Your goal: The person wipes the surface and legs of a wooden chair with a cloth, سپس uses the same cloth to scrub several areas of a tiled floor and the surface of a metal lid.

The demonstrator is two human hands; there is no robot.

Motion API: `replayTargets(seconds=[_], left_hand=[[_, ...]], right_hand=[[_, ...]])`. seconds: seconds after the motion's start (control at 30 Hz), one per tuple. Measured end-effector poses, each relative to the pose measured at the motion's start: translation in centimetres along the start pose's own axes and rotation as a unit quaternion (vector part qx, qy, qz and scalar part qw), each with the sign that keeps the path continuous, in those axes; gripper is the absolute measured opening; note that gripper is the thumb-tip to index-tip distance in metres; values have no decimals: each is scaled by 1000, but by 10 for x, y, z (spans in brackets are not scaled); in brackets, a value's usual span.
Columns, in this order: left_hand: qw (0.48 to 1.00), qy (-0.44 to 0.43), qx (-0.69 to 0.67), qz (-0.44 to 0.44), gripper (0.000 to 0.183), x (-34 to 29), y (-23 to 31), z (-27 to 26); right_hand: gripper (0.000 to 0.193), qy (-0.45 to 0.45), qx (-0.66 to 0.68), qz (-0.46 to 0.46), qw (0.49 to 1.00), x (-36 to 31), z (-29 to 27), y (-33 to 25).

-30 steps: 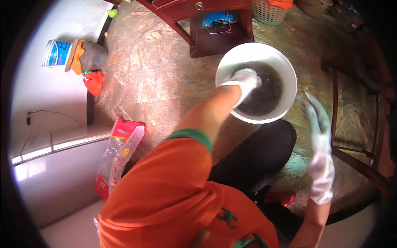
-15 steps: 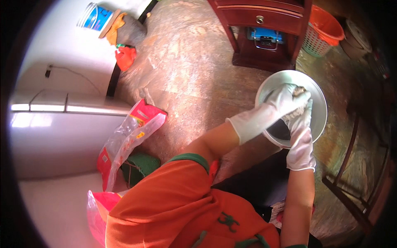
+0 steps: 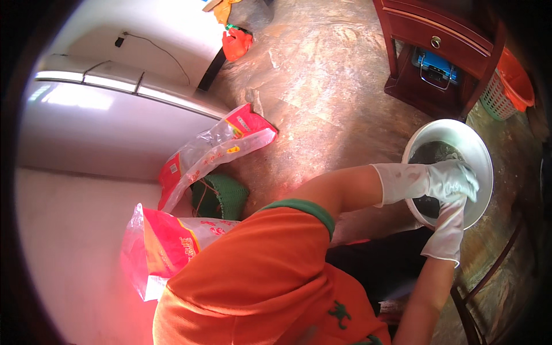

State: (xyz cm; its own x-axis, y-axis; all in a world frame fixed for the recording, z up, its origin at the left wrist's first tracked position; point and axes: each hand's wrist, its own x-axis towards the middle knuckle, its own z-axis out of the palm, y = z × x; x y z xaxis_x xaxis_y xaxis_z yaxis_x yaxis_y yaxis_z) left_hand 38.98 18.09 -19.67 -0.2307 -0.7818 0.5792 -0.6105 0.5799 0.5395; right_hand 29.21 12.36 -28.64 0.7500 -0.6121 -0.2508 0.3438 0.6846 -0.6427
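A pale, round basin (image 3: 484,190) with dark water (image 3: 435,150) in it stands at the right. White gloves cover both my hands. My left hand (image 3: 454,179) reaches in from the left, its fingers curled over my right hand (image 3: 451,208) inside the basin. The two are clasped together above the water. Between them the grip is closed, and whatever they hold is hidden by the gloves; a greyish, shaggy thing showed there half a second ago.
Beyond the basin stands a dark red wooden cabinet (image 3: 440,26) with a blue case (image 3: 437,66) on its shelf. An orange-lined basket (image 3: 503,95) is beside it. Clear-and-red plastic bags (image 3: 215,146) and a green woven basket (image 3: 230,195) lie at the left.
My view has shifted, so the room and basin sit differently in the picture. My hands have closed tighter together, covering the greyish thing seen between them before.
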Motion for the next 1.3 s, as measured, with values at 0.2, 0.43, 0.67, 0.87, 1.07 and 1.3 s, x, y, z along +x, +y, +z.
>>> replayTargets(seconds=[0.2,0.43,0.67,0.87,1.07,1.3], left_hand=[[890,220,277,-288,21,-10,-12,72],[989,31,132,-51,21,-3,18,-9],[981,-60,182,37,22,6,5,-31],[987,-9,149,-65,19,5,0,-1],[957,101,173,-209,21,16,11,24],[897,184,136,-379,28,17,1,33]], right_hand=[[33,-95,-58,-47,993,-1,9,-12],[34,21,-30,4,999,-18,-14,-5],[36,91,43,14,995,-26,1,-12],[37,143,115,28,983,-15,18,-15],[48,244,214,101,941,-10,39,-26],[50,302,-154,107,935,-10,60,-33]])
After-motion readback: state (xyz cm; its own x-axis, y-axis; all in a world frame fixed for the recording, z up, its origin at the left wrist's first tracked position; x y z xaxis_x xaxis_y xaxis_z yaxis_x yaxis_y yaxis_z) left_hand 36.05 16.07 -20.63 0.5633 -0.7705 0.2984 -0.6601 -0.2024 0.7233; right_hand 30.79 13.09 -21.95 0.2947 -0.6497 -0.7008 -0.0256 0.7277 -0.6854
